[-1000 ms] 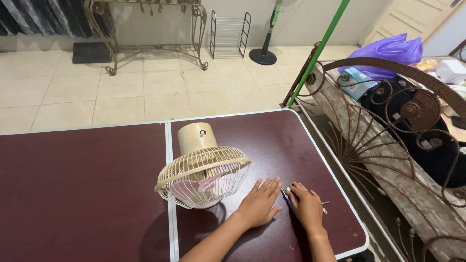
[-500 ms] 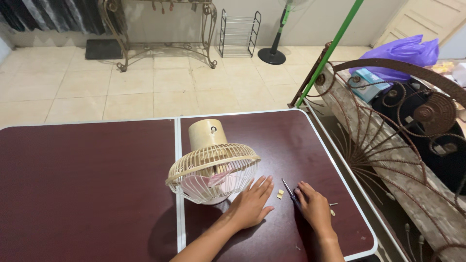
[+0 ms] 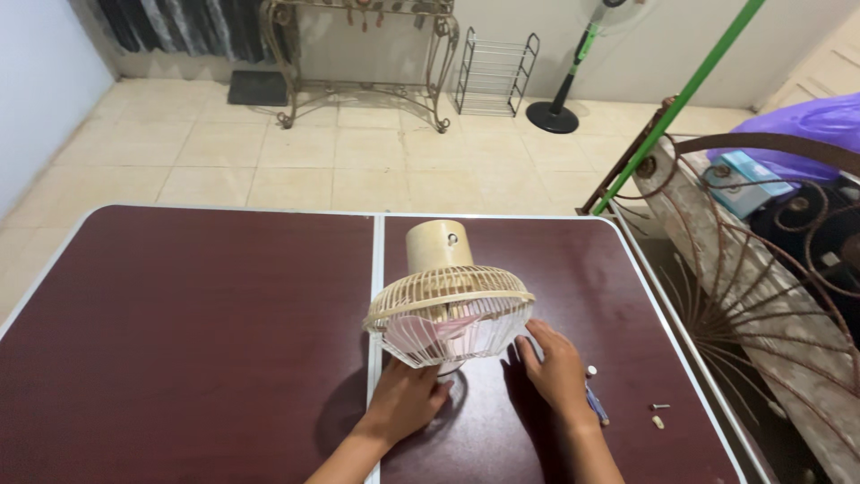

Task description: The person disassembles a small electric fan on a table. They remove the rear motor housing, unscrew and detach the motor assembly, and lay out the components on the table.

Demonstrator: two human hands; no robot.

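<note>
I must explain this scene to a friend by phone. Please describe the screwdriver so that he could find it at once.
Start at the dark red folding table and find the cream fan near its middle seam. To the fan's right lies the right hand; the screwdriver lies on the table along the hand's outer edge. It is slim with a blue handle, unlike the tiny pale screws farther right.

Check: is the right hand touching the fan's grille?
Cannot tell. In the head view the right hand lies on the table, fingertips up against the fan grille rim, but no plain contact or gap shows.
</note>
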